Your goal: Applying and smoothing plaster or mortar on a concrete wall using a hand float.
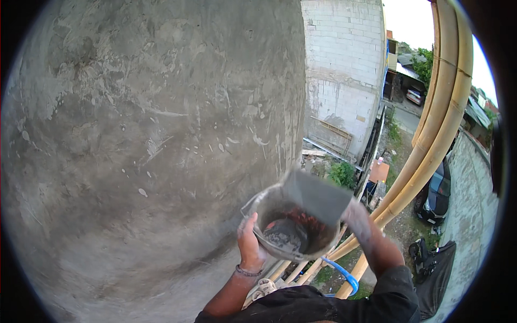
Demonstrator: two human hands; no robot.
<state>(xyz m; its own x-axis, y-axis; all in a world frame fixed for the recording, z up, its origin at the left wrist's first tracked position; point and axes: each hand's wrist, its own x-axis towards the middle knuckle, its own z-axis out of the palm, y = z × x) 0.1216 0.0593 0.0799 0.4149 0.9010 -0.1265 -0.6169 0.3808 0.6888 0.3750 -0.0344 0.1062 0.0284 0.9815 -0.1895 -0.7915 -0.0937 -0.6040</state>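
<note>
Low in the view, just in front of a dark shirt (301, 308), grasps a round bucket (321, 237) at its left side with the left hand (251, 245), fingertips up by the rim, near a thin wire handle (246, 206). Wears a dark band (248, 271) around the left wrist. With the right hand (354, 215), blurred, holds a flat dark-grey blade (318, 196), tilted over the bucket's far right rim; cannot tell how the fingers close, nor whether blade and rim touch. Carries wet grey mix (284, 238) in the bucket's bottom, beside reddish patches on the inner wall. Has a curved blue strap (344, 273) below the bucket and, at the right, thick bamboo poles (431, 145) rising past the right arm. Faces a tall grey plastered wall (151, 107), spotted with paler splashes. Looks down past the poles on a draped motorbike (439, 277) and a dark car (435, 195) near a rough boundary wall (474, 188). Sees, beyond, a leafy plant (343, 173), a pale block building (344, 43) and, farthest, a second car (414, 96) and green trees (425, 67).
</note>
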